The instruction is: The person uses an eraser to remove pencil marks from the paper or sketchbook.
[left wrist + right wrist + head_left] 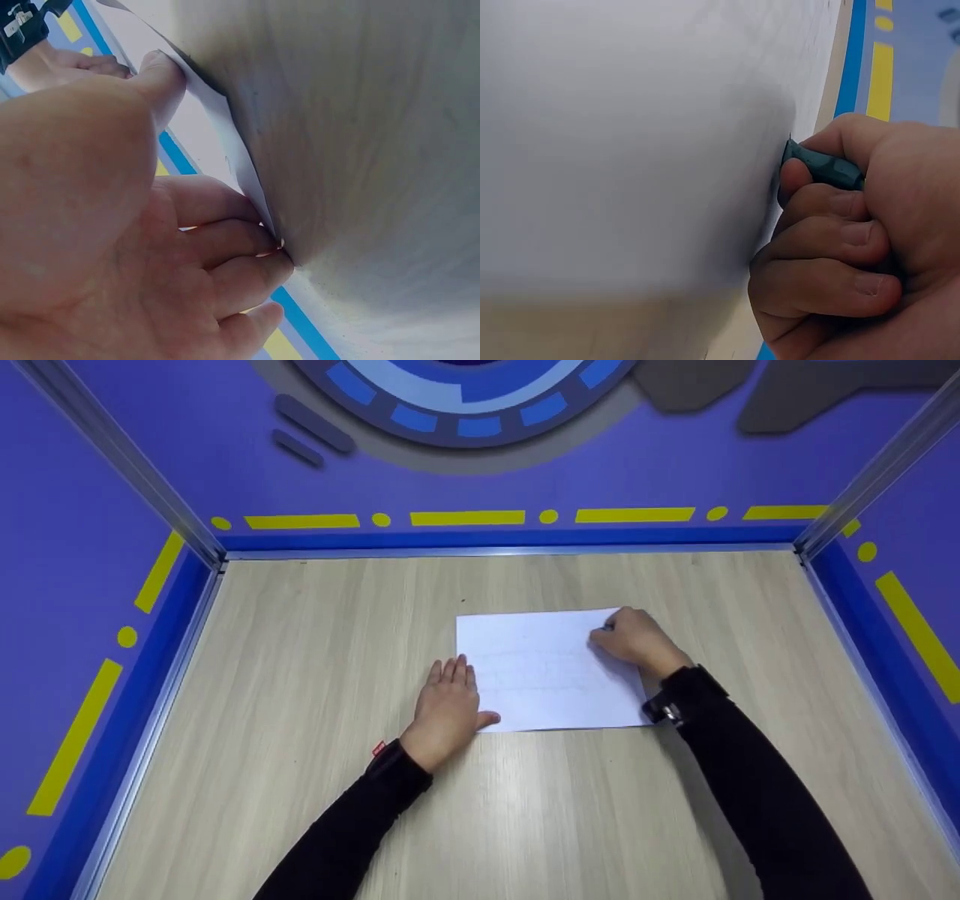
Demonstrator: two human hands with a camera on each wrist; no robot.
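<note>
A white sheet of paper [540, 690] with faint marks lies on the wooden tabletop [337, 660]. At its left edge my left hand [448, 712] rests with the fingers straight and the thumb spread over the lower left corner; part of that edge lifts slightly in the left wrist view. Near the upper right corner, my right hand [637, 641] pinches a small dark green, stubby stick [829, 166] between thumb and forefinger, with the other fingers curled. One end of the stick meets or nearly meets the sheet; most of its length is hidden in the hand.
Blue-purple panels [487, 491] with yellow marks stand along the back and both sides of the table. Metal rails [510, 552] run along their base. Black sleeves [750, 780] cover both forearms.
</note>
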